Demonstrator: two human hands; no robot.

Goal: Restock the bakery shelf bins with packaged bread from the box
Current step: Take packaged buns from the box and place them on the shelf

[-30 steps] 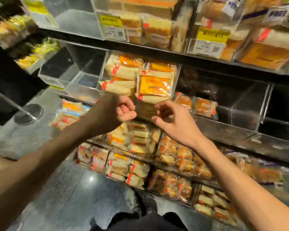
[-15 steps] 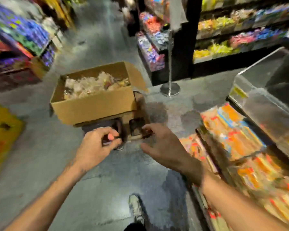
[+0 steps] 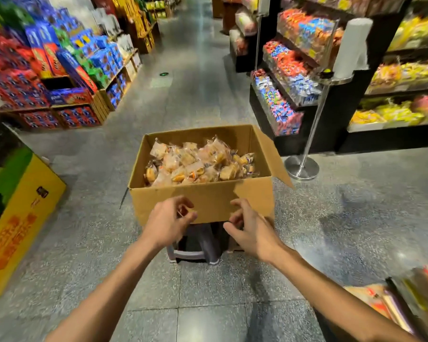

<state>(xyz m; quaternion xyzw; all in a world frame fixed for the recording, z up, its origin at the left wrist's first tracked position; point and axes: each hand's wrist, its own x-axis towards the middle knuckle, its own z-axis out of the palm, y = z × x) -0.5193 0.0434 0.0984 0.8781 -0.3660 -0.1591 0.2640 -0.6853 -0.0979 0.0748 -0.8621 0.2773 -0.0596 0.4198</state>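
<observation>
Box of pkgd bread — just past left hand & right hand.

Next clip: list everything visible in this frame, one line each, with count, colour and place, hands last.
cardboard box: one, brown, centre, open, resting on a stool
packaged bread: many, golden in clear wrap, piled inside the box
stool: one, grey, under the box
yellow carton: one, yellow with green print, floor at left
stacked boxes: many, blue and red, far left
metal stand: one, silver, right of the box
white roll: one, white, atop the stand
snack shelves: several, black, multicoloured packets, right side
blurred packets: several, orange, bottom right
left hand: one, empty, fingers loosely curled, before the box's near wall
right hand: one, empty, likewise, beside the left
</observation>
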